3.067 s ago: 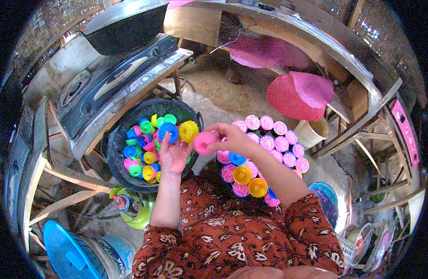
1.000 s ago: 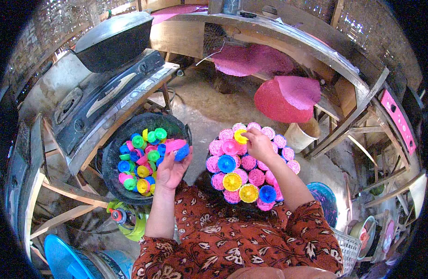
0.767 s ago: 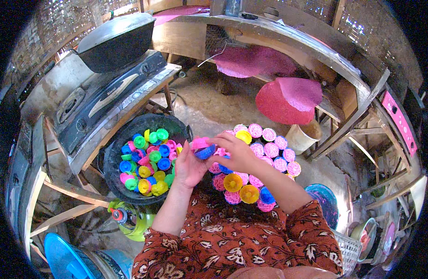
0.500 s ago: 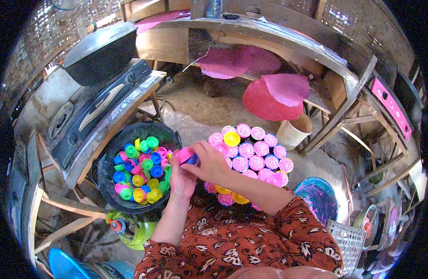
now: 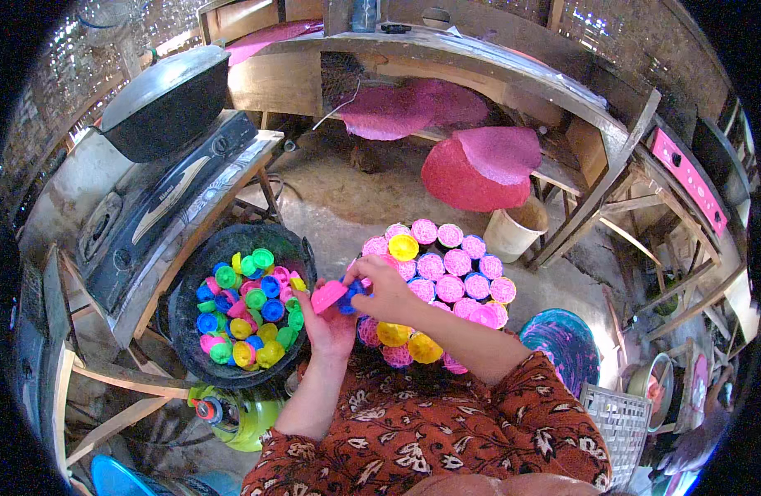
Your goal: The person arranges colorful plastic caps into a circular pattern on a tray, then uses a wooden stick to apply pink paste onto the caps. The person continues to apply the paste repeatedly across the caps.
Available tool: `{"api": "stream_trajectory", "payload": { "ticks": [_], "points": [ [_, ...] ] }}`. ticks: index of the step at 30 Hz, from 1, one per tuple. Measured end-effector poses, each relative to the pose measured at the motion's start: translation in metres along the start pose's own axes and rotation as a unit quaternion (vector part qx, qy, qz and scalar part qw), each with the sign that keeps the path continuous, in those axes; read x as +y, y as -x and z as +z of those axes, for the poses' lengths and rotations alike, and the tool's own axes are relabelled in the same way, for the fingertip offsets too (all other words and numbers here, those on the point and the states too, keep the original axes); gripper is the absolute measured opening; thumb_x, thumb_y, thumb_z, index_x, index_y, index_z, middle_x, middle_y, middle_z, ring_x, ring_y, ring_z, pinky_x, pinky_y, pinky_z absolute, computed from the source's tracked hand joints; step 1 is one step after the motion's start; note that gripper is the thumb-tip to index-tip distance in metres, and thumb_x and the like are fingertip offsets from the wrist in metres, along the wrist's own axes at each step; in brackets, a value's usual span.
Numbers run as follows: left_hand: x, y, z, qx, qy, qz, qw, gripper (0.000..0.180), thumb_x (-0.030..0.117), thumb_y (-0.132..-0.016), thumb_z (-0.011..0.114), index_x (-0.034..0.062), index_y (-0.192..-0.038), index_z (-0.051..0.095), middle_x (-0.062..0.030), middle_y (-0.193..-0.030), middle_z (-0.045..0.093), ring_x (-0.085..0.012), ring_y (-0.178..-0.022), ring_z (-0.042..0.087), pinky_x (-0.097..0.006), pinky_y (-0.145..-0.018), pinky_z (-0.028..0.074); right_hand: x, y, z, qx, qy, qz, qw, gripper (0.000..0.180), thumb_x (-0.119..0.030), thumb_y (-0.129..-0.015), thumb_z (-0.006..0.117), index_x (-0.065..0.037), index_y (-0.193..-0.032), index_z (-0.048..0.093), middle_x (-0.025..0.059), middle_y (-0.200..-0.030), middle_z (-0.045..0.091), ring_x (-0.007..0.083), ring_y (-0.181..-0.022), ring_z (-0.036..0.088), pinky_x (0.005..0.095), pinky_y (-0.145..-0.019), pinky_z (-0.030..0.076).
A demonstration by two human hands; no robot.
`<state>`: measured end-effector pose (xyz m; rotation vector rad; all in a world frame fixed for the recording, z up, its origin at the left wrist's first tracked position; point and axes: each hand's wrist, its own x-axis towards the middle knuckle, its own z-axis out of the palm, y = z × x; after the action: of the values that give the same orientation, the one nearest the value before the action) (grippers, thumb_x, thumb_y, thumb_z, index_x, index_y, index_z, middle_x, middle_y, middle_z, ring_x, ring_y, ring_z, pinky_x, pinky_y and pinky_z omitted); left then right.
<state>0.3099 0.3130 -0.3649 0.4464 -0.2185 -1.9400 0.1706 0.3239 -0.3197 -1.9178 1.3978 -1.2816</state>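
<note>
Your left hand (image 5: 329,332) cradles a pink cup (image 5: 328,295); your right hand (image 5: 387,291) pinches a blue cup (image 5: 347,300) just to its right. Pink bundles (image 5: 457,263) lie rightward, nearer your right hand; the basin (image 5: 184,289) sits left, nearer your left.

- You wear a loose garment (image 5: 413,426) in rusty reddish brown, printed all over with flowers and leaves.
- Your print's blooms are cream with dark outlines, linked by thin, dark, curling stems.
- Your left sleeve (image 5: 283,460) has the same floral cloth, wide at its opening and ending around the elbow.
- Your right sleeve (image 5: 541,401) matches it in colour, pattern and length.
- Your left forearm (image 5: 312,407) and right forearm (image 5: 455,337) are bare below the cuffs.
</note>
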Motion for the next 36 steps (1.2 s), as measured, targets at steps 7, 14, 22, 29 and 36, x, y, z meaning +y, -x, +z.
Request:
{"api": "stream_trajectory", "payload": {
  "ticks": [7, 14, 22, 29, 36],
  "points": [
    [0.001, -0.002, -0.009, -0.043, 0.157, -0.076, 0.984, 0.046, 0.050, -0.086, 0.049, 0.0067, -0.098, 0.058, -0.0156, -0.104, 0.061, -0.0331, -0.105, 0.054, -0.049, -0.090, 0.045, 0.024, -0.013, -0.051, 0.098, 0.104, -0.032, 0.989, 0.014, -0.002, -0.066, 0.057, -0.003, -0.079, 0.061, 0.0113, -0.080, 0.060, 0.0250, -0.078, 0.060, 0.0333, -0.065, 0.049],
    [0.025, -0.004, -0.012, -0.006, 0.189, -0.043, 0.981, 0.039, 0.039, -0.085, 0.057, 0.0017, -0.096, 0.058, -0.0165, -0.098, 0.062, -0.0338, -0.103, 0.056, -0.044, -0.086, 0.050, 0.118, -0.005, -0.113, 0.219, 0.235, 0.200, 0.926, 0.009, -0.009, -0.066, 0.062, -0.006, -0.075, 0.063, 0.0111, -0.075, 0.063, 0.0274, -0.072, 0.062, 0.0376, -0.067, 0.049],
    [0.033, -0.005, -0.019, 0.003, 0.167, -0.033, 0.985, 0.038, 0.038, -0.087, 0.054, 0.0022, -0.096, 0.059, -0.0154, -0.094, 0.063, -0.0319, -0.098, 0.059, -0.043, -0.084, 0.052, 0.159, 0.007, -0.100, 0.249, 0.167, 0.281, 0.912, 0.011, -0.008, -0.064, 0.070, -0.005, -0.073, 0.064, 0.0080, -0.069, 0.064, 0.0176, -0.064, 0.061, 0.0318, -0.060, 0.048],
    [0.034, -0.004, -0.016, -0.014, 0.156, -0.031, 0.987, 0.036, 0.038, -0.088, 0.052, 0.0029, -0.096, 0.058, -0.0144, -0.094, 0.064, -0.0315, -0.096, 0.060, -0.042, -0.080, 0.054, 0.173, 0.007, -0.092, 0.222, 0.187, 0.300, 0.909, 0.017, -0.011, -0.066, 0.071, -0.005, -0.079, 0.063, 0.0093, -0.076, 0.065, 0.0197, -0.069, 0.062, 0.0328, -0.064, 0.049],
    [0.034, -0.006, -0.016, 0.006, 0.162, -0.030, 0.986, 0.035, 0.036, -0.088, 0.054, 0.0028, -0.096, 0.058, -0.0136, -0.092, 0.064, -0.0310, -0.094, 0.060, -0.042, -0.081, 0.053, 0.161, 0.010, -0.101, 0.180, 0.208, 0.254, 0.927, 0.033, -0.024, -0.068, 0.072, -0.005, -0.094, 0.063, 0.0125, -0.091, 0.065, 0.0235, -0.082, 0.062, 0.0352, -0.075, 0.048]
  ]
}}
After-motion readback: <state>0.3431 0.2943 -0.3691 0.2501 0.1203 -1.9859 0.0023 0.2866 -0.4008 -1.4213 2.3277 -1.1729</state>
